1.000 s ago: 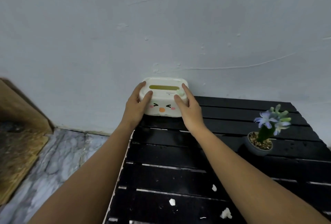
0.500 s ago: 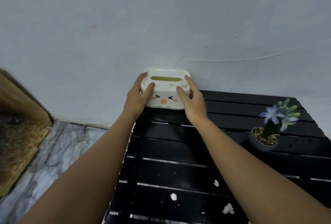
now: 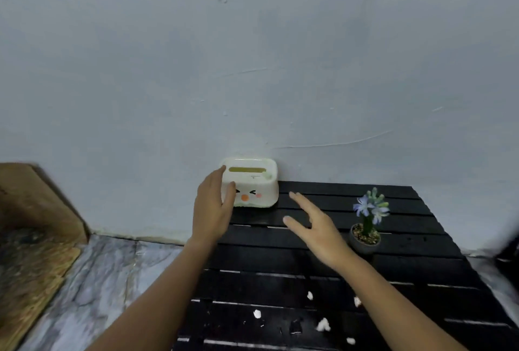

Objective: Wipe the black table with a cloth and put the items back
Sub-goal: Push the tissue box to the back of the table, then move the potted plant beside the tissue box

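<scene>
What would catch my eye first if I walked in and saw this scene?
Probably the white tissue box with a cartoon face, standing at the back left corner of the black table against the wall. The left hand is open beside it, the right hand open and clear of it. A small potted plant with pale blue flowers stands to the right, and white scraps dot the near slats.

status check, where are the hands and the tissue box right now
Both hands open: left hand beside the tissue box, right hand clear of it. Box stands at table back corner, by the wall. White scraps litter near slats.
</scene>
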